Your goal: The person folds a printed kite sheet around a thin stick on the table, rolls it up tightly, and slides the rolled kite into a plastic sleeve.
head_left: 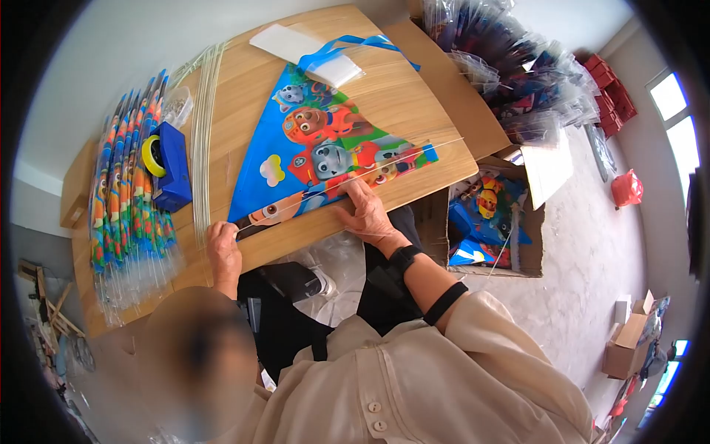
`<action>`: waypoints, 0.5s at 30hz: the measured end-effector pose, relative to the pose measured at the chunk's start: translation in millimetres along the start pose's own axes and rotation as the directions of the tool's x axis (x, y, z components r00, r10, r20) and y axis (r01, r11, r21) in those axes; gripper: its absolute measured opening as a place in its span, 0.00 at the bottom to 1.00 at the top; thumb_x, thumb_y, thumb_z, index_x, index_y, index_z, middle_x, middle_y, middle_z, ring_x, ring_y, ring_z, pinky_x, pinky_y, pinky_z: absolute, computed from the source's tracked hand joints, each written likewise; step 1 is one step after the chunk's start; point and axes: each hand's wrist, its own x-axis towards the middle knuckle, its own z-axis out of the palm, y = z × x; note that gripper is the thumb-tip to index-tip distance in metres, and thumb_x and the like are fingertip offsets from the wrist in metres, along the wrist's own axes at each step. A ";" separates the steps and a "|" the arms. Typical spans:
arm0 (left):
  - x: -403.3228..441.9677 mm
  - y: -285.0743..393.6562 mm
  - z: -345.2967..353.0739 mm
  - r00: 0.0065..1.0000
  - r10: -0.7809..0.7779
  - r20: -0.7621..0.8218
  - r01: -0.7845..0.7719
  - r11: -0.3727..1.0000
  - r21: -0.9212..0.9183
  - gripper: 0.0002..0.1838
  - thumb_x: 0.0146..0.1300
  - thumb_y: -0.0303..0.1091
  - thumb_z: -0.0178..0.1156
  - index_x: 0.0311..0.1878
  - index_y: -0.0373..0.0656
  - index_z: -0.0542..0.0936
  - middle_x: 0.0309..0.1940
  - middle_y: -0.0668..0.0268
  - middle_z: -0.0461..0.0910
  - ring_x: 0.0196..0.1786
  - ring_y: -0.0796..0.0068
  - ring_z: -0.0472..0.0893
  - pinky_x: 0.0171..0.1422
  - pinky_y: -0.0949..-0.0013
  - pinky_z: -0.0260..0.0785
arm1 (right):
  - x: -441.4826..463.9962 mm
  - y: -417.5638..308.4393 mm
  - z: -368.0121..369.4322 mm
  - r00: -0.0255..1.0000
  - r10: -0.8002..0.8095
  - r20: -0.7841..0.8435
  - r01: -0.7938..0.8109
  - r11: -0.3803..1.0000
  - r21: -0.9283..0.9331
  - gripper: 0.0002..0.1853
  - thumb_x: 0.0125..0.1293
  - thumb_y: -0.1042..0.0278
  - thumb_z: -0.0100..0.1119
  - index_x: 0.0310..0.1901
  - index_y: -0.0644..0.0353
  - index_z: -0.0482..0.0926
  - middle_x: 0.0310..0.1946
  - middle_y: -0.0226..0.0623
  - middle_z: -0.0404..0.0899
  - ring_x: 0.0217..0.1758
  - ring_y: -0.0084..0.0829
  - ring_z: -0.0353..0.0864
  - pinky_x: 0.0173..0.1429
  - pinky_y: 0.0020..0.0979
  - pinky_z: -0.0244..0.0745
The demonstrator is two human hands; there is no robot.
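A blue triangular kite, printed with cartoon dogs, lies on the wooden table with its long side along the near edge. My left hand pinches the kite's near-left corner, where the end of a thin pale rod shows. The rod runs along the printed long side toward the right. Farther right, my right hand has its fingers closed at that same side, with thumb below and fingertips on the printed sheet. Blue ribbon trails at the kite's far tip, beside white paper sheets.
Left on the table are a bundle of thin rods, a blue tape dispenser and several bagged kites. An open carton of kites stands right of the table. More bagged goods are piled behind it.
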 end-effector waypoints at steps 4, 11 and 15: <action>1.2 3.2 -0.5 0.999 -0.035 0.005 0.036 0.999 -0.008 0.06 0.53 0.17 0.52 0.32 0.38 0.76 0.31 0.56 0.73 0.42 0.51 0.73 0.46 0.56 0.66 | -0.9 0.2 -0.2 0.999 0.039 -0.003 -0.039 0.999 0.009 0.25 0.51 0.72 0.65 0.53 0.61 0.72 0.43 0.48 0.74 0.52 0.53 0.72 0.57 0.43 0.70; -0.8 -3.7 0.2 0.999 -0.024 -0.037 0.022 0.998 -0.056 0.08 0.50 0.18 0.50 0.32 0.39 0.76 0.34 0.53 0.74 0.43 0.47 0.73 0.46 0.52 0.65 | -0.7 4.2 10.7 0.994 -0.105 0.012 0.106 0.970 -0.220 0.24 0.51 0.73 0.64 0.53 0.61 0.77 0.36 0.43 0.71 0.42 0.46 0.73 0.48 0.43 0.71; 0.8 3.0 -4.0 0.998 -0.061 -0.033 0.059 0.997 -0.046 0.09 0.47 0.16 0.49 0.31 0.37 0.74 0.33 0.53 0.73 0.43 0.48 0.72 0.48 0.53 0.65 | 2.7 -3.7 10.2 0.997 -0.064 0.049 0.074 0.970 -0.232 0.23 0.54 0.74 0.64 0.55 0.63 0.77 0.32 0.41 0.71 0.40 0.42 0.72 0.48 0.41 0.70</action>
